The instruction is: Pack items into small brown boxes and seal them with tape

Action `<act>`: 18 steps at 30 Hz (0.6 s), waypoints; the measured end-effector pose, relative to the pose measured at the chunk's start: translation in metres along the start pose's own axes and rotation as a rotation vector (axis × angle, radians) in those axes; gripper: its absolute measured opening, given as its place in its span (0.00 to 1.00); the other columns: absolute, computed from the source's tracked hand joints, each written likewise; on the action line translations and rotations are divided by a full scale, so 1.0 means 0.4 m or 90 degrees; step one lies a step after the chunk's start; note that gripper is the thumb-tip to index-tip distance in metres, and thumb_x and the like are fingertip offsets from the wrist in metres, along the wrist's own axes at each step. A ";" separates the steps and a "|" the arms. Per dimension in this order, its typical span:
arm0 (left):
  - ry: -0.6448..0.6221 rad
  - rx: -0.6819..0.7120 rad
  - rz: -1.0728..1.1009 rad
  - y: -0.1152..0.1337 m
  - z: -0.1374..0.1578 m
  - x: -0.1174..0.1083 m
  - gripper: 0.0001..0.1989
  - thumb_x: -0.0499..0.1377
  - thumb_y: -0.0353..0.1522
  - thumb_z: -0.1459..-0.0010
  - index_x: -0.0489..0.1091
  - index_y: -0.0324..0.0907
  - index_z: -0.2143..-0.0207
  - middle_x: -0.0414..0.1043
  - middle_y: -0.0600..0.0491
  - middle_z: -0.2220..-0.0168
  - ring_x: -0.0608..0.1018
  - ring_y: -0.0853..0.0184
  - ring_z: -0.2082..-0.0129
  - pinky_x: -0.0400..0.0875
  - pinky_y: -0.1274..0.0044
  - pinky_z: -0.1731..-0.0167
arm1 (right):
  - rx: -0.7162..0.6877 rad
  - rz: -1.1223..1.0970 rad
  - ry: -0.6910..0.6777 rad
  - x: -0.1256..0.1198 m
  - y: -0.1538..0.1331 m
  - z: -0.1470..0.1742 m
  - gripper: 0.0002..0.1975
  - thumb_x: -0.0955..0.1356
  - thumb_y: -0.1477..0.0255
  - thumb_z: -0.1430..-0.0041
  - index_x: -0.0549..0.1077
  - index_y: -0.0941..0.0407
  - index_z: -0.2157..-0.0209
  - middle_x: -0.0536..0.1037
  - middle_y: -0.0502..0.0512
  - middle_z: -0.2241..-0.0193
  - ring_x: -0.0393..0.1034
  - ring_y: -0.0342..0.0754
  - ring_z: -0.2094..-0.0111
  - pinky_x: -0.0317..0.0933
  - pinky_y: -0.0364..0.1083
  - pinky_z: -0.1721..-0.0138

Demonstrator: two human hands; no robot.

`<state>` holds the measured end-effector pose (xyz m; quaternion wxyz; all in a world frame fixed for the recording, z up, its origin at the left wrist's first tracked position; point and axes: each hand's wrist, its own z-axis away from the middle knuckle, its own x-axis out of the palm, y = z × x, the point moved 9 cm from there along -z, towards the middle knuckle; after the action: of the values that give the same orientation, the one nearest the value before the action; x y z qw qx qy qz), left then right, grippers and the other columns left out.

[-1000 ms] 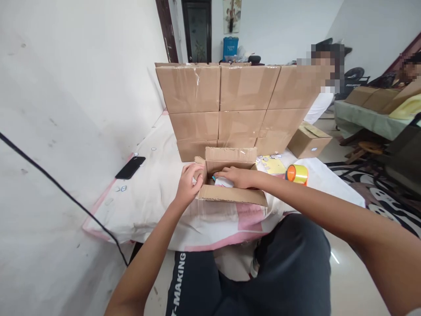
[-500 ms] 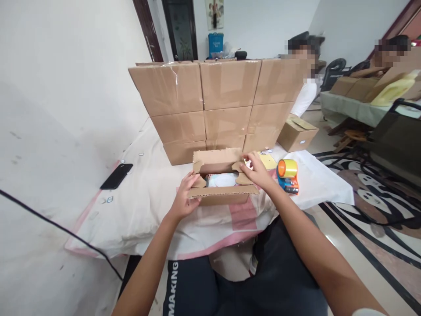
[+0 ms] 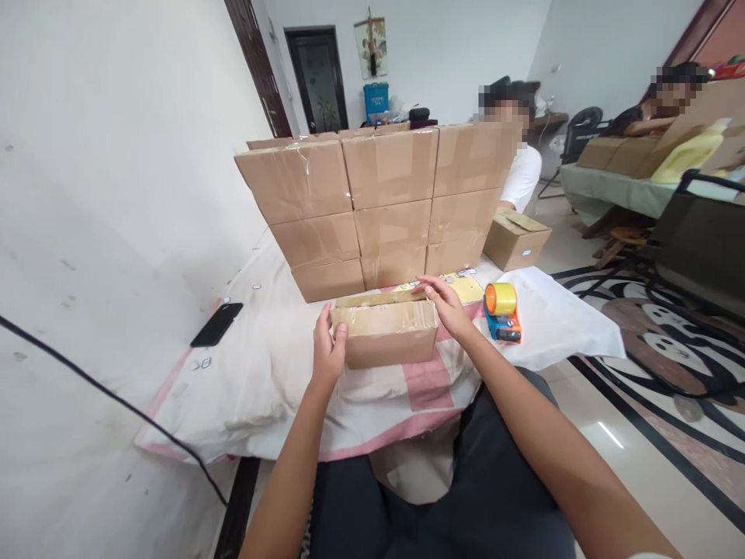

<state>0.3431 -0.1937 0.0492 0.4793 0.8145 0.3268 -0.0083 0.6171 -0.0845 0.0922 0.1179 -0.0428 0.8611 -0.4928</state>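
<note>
A small cardboard box [image 3: 389,349] sits near the table's front edge, strips of clear tape along its upper flaps. Both long flaps are folded inward over the top and a narrow gap runs between them; the contents are out of sight. My left hand [image 3: 330,345] grips the left end, thumb on the front face and fingers round the side. At the right end, my right hand [image 3: 447,307] holds the top corner with bent fingers reaching over the far flap. Just right of that hand, a tape dispenser [image 3: 504,326] carries a yellow roll of tape [image 3: 501,298].
Stacked cardboard boxes [image 3: 389,202] form a wall behind the small box. A single box [image 3: 517,239] stands to their right, near a seated person [image 3: 521,178]. A black phone [image 3: 216,324] lies at left on the white cloth [image 3: 261,373]. A yellow sheet [image 3: 466,287] lies behind my right hand.
The small box's long flaps have gone from standing open to folded over, covering the contents. My left thumb has moved onto its front face. The view has shifted slightly.
</note>
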 end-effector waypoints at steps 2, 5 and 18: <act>0.033 0.011 -0.016 0.015 -0.006 -0.007 0.28 0.52 0.36 0.33 0.52 0.48 0.32 0.59 0.42 0.35 0.64 0.58 0.35 0.62 0.63 0.38 | -0.018 0.021 -0.019 0.000 -0.014 0.010 0.20 0.61 0.56 0.32 0.72 0.53 0.49 0.80 0.56 0.58 0.72 0.52 0.50 0.60 0.54 0.42; 0.020 0.080 -0.110 0.064 -0.018 -0.003 0.21 0.50 0.30 0.35 0.67 0.47 0.42 0.64 0.45 0.39 0.65 0.58 0.36 0.60 0.60 0.37 | -0.019 0.069 -0.045 -0.002 -0.014 0.022 0.20 0.61 0.57 0.32 0.72 0.53 0.47 0.81 0.56 0.56 0.70 0.52 0.46 0.56 0.55 0.39; -0.087 0.252 -0.376 0.218 0.021 0.051 0.10 0.58 0.37 0.36 0.74 0.49 0.54 0.78 0.49 0.51 0.76 0.55 0.51 0.55 0.57 0.44 | 0.085 0.361 0.491 -0.419 0.020 0.097 0.18 0.66 0.66 0.43 0.69 0.57 0.52 0.72 0.65 0.50 0.64 0.58 0.46 0.55 0.59 0.41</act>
<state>0.4088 -0.2181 0.1054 0.3101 0.7593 0.5077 -0.2637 0.7892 -0.0809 0.0934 -0.0774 0.3873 0.7864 -0.4750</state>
